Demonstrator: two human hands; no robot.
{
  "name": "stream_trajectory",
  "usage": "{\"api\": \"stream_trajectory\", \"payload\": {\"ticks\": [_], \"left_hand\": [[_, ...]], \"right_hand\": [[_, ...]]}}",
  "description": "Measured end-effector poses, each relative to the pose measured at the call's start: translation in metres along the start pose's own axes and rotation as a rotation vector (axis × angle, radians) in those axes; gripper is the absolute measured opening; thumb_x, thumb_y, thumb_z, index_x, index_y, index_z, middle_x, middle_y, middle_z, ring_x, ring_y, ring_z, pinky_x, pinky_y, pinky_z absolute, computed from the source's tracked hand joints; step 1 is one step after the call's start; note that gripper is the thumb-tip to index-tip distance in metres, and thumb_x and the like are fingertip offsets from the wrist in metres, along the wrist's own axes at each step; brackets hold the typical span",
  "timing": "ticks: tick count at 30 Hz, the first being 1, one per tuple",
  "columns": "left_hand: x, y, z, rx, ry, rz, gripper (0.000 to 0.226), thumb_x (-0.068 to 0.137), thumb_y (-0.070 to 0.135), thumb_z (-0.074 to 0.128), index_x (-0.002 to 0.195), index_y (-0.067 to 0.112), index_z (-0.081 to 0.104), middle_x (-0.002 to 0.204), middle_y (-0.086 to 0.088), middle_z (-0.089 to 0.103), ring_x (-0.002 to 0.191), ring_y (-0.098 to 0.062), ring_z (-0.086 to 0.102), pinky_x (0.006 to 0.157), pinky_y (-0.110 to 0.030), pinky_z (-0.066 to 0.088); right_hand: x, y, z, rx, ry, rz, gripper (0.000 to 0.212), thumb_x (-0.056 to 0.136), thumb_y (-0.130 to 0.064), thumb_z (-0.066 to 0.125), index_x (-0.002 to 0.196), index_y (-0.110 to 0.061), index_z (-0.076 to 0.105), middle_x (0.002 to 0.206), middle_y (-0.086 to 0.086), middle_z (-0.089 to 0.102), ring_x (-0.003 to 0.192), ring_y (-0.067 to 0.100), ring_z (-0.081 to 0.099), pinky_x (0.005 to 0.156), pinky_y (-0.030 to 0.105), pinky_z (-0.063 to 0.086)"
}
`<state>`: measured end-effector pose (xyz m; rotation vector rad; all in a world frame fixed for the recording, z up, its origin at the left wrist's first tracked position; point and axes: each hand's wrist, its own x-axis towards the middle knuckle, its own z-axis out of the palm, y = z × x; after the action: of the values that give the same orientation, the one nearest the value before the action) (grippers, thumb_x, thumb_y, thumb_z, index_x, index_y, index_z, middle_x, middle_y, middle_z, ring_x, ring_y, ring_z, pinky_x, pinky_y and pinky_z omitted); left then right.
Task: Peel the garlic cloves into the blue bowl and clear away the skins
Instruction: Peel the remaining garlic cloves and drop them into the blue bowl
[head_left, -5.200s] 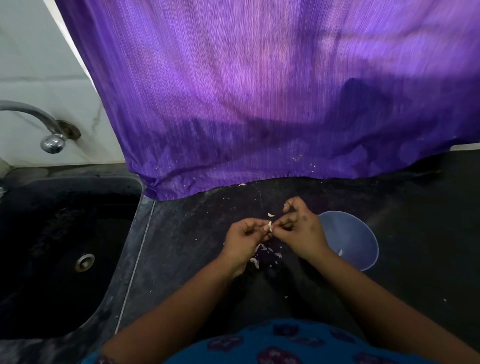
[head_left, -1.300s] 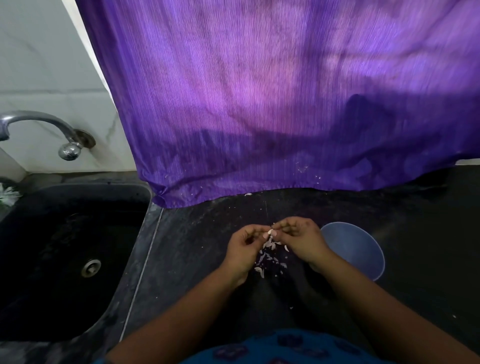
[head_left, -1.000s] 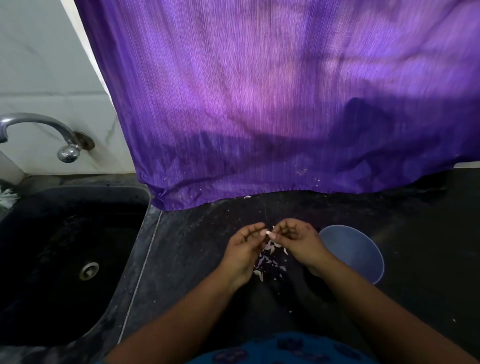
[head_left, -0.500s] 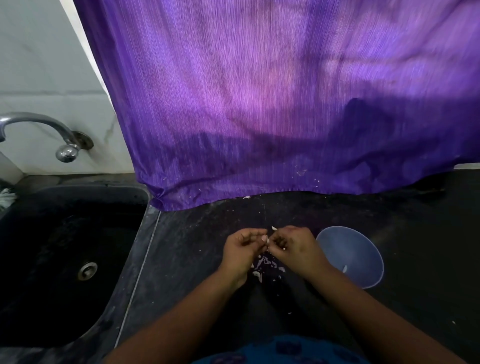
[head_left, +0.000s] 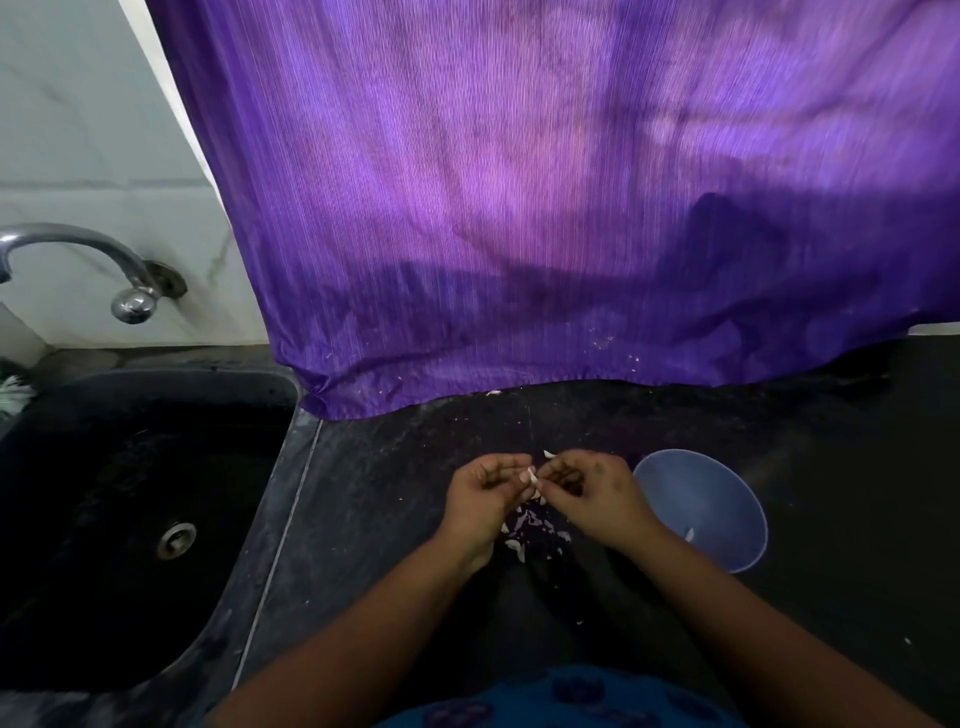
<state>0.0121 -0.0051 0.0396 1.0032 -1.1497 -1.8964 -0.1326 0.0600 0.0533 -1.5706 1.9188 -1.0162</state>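
A small white garlic clove (head_left: 532, 476) is pinched between the fingertips of my left hand (head_left: 483, 501) and my right hand (head_left: 592, 499), just above the dark counter. Both hands have curled fingers and meet at the clove. Under them lies a small heap of whitish garlic skins and pieces (head_left: 530, 535). The blue bowl (head_left: 727, 499) stands on the counter just right of my right hand; a pale sliver (head_left: 689, 534) lies inside it near the front.
A black sink (head_left: 130, 519) with a metal drain fills the left; a chrome tap (head_left: 119, 280) hangs over it. A purple curtain (head_left: 545, 208) drapes onto the back of the black counter (head_left: 374, 493). White crumbs dot the counter.
Both hands stay together at the clove, working it with small finger movements. The view has shifted slightly; the skin heap and bowl have not moved.
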Motion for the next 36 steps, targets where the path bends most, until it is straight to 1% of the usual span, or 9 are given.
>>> {"api": "stream_trajectory", "payload": {"ticks": [5, 10, 13, 15, 20, 25, 29, 33, 36], "left_hand": [[0.001, -0.001, -0.001, 0.045, 0.0, 0.01, 0.017, 0.085, -0.008, 0.064, 0.095, 0.006, 0.069, 0.083, -0.01, 0.072, 0.083, -0.021, 0.068, 0.08, -0.03, 0.056], [0.0, -0.003, -0.003, 0.055, -0.035, 0.017, 0.017, 0.086, -0.006, 0.064, 0.095, 0.007, 0.07, 0.084, -0.008, 0.072, 0.085, -0.02, 0.068, 0.083, -0.031, 0.056], [0.0, -0.002, -0.003, 0.09, -0.043, 0.037, 0.017, 0.085, -0.006, 0.065, 0.095, 0.007, 0.069, 0.084, -0.008, 0.071, 0.082, -0.018, 0.067, 0.08, -0.029, 0.056], [0.0, -0.001, -0.002, 0.117, -0.043, 0.058, 0.017, 0.084, -0.007, 0.065, 0.094, 0.007, 0.069, 0.083, -0.009, 0.07, 0.079, -0.015, 0.067, 0.077, -0.026, 0.055], [-0.001, -0.002, -0.001, 0.139, -0.043, 0.069, 0.018, 0.083, -0.006, 0.067, 0.092, 0.008, 0.069, 0.082, -0.008, 0.07, 0.078, -0.014, 0.066, 0.075, -0.025, 0.054], [-0.001, -0.001, -0.001, 0.158, -0.047, 0.07, 0.016, 0.084, -0.007, 0.066, 0.096, 0.003, 0.068, 0.084, -0.01, 0.07, 0.077, -0.013, 0.067, 0.074, -0.023, 0.054], [-0.001, -0.001, -0.001, 0.155, -0.042, 0.063, 0.018, 0.083, -0.007, 0.066, 0.099, 0.001, 0.068, 0.087, -0.014, 0.071, 0.08, -0.016, 0.067, 0.077, -0.026, 0.055], [-0.002, 0.002, -0.001, 0.147, -0.046, 0.054, 0.025, 0.08, -0.01, 0.068, 0.103, -0.003, 0.066, 0.088, -0.013, 0.071, 0.081, -0.017, 0.068, 0.075, -0.024, 0.055], [-0.001, 0.003, 0.0, 0.099, -0.037, 0.02, 0.022, 0.081, -0.008, 0.067, 0.101, 0.001, 0.067, 0.087, -0.013, 0.07, 0.079, -0.017, 0.067, 0.072, -0.024, 0.054]], "right_hand": [[0.001, 0.001, 0.0, 0.02, 0.007, -0.015, 0.007, 0.081, -0.016, 0.076, 0.088, -0.016, 0.073, 0.078, -0.009, 0.071, 0.071, 0.001, 0.067, 0.069, 0.015, 0.054], [0.003, 0.005, 0.002, -0.015, 0.001, -0.032, 0.006, 0.081, -0.015, 0.075, 0.083, -0.017, 0.07, 0.079, -0.008, 0.068, 0.071, 0.004, 0.066, 0.069, 0.024, 0.057], [0.004, 0.006, 0.005, -0.053, 0.016, -0.055, 0.007, 0.081, -0.015, 0.076, 0.08, -0.017, 0.068, 0.079, -0.006, 0.066, 0.069, 0.004, 0.063, 0.067, 0.026, 0.055], [0.004, 0.005, 0.006, -0.072, 0.025, -0.071, 0.01, 0.081, -0.015, 0.075, 0.079, -0.017, 0.066, 0.078, -0.006, 0.064, 0.068, 0.005, 0.062, 0.066, 0.025, 0.054], [0.003, 0.003, 0.005, -0.11, -0.019, -0.073, 0.009, 0.084, -0.014, 0.071, 0.081, -0.015, 0.063, 0.08, -0.008, 0.057, 0.071, 0.002, 0.056, 0.064, 0.012, 0.044], [0.004, 0.004, 0.008, -0.117, -0.065, -0.043, 0.006, 0.088, -0.012, 0.067, 0.084, -0.011, 0.061, 0.082, -0.011, 0.051, 0.073, 0.002, 0.052, 0.064, 0.01, 0.039], [0.003, 0.003, 0.009, -0.13, -0.093, -0.019, 0.01, 0.09, -0.011, 0.062, 0.085, -0.017, 0.056, 0.085, -0.01, 0.048, 0.074, 0.001, 0.049, 0.063, 0.01, 0.036], [0.003, 0.001, 0.01, -0.131, -0.102, 0.0, 0.016, 0.093, -0.01, 0.056, 0.085, -0.022, 0.049, 0.089, -0.008, 0.048, 0.077, 0.001, 0.047, 0.064, 0.013, 0.035], [0.003, 0.001, 0.01, -0.107, -0.083, 0.012, 0.016, 0.095, -0.011, 0.055, 0.086, -0.023, 0.049, 0.087, -0.011, 0.048, 0.077, 0.0, 0.048, 0.065, 0.016, 0.036]]}}
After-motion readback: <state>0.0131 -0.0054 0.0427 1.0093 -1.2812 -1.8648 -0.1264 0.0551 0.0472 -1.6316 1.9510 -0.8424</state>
